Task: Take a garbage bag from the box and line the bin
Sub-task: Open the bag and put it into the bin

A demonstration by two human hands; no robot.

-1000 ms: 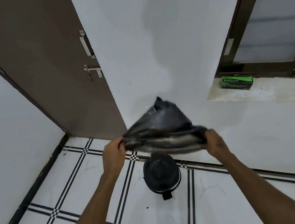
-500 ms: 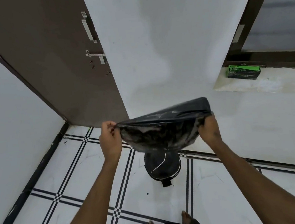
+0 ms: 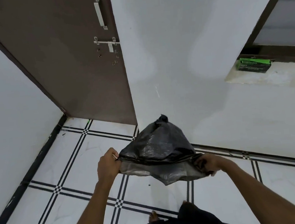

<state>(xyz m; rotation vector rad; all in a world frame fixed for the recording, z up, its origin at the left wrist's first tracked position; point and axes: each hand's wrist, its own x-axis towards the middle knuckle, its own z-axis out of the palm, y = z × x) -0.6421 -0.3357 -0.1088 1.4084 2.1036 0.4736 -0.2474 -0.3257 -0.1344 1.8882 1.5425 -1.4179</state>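
Left hand [image 3: 108, 166] and right hand [image 3: 207, 163]: each clenched on one side of the mouth of the thin, crinkled black plastic garbage bag [image 3: 157, 148], held stretched between them above the tiled floor [image 3: 62, 165]; risk noted: thin film may tear if overstretched; bin not seen, presumably hidden beneath the bag; green cardboard box [image 3: 254, 65] left on the ledge [image 3: 265, 79], lettering illegible.

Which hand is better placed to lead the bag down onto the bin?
Neither clearly. Left hand and right hand both grip the garbage bag mouth at opposite ends, about level. The bin isn't visible now.
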